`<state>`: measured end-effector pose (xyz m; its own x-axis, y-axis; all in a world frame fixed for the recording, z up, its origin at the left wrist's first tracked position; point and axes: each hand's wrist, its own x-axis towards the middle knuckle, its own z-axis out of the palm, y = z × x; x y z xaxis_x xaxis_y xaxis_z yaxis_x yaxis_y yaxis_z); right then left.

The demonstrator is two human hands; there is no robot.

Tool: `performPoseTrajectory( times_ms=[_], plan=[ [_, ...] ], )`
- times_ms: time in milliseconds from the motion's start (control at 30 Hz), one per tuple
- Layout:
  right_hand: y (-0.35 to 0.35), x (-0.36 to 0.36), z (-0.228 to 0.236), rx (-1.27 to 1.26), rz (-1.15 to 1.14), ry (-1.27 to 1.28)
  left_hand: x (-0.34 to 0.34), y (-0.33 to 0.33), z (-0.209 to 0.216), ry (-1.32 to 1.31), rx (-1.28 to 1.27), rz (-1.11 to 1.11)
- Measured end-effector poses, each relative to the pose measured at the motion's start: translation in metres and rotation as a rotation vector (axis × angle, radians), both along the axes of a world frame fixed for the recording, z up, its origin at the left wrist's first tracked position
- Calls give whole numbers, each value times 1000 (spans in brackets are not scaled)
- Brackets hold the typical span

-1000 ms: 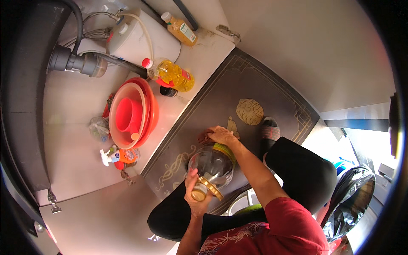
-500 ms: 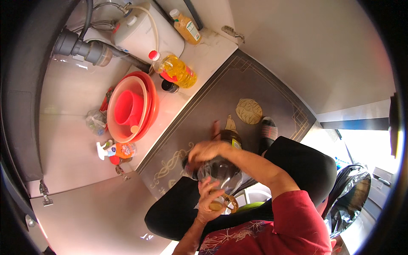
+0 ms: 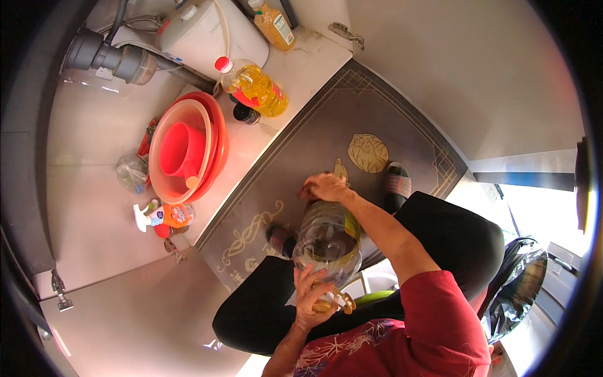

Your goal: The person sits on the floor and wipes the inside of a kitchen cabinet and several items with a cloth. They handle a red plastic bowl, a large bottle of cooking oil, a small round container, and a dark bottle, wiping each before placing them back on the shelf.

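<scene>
We hold a big clear bottle [image 3: 328, 242] tilted over our lap, its neck end toward our body and its base pointing away over the patterned floor mat [image 3: 352, 125]. Our left hand [image 3: 312, 295] comes up from the lower edge with the wrist bent back, and its fingers [image 3: 306, 276] wrap the narrow end of the bottle beside a yellow ring handle [image 3: 344, 303]. Our right hand [image 3: 325, 186] reaches forward on a nearly straight arm in a red sleeve [image 3: 440, 301], palm down, fingers curled over the far end of the bottle; how tightly they close we cannot tell, since the back of the hand covers them. The bottle's mouth is hidden behind the left hand, and what is inside is hard to make out through the glare. Our dark trousers [image 3: 452, 232] hide most of the floor below. Past the mat's left edge, on pale floor, stand stacked red basins [image 3: 188, 154], an oil bottle with a red cap [image 3: 254, 88], a small spray bottle [image 3: 166, 215] and a grey pipe [image 3: 100, 56], well apart from the hands. The mat ahead lies open.
</scene>
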<state>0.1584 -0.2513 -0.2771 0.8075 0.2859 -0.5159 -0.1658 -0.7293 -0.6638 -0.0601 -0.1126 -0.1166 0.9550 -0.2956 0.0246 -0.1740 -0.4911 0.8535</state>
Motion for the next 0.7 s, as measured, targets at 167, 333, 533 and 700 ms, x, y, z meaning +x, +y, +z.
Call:
performPoseTrajectory(
  times_ms=[167,333,533,700],
  plan=[
    [-44,-33,-100,446,-703,4,14,-3,1,-101,-28,9],
    [-42,-78,-80,743,-1162,135,28,-7,1,-167,-112,84],
    [-10,-92,33,1089,-1022,9,38,-4,4,-57,-332,360],
    [24,-139,137,647,-361,-629,31,8,-1,1,-496,564]
  ],
)
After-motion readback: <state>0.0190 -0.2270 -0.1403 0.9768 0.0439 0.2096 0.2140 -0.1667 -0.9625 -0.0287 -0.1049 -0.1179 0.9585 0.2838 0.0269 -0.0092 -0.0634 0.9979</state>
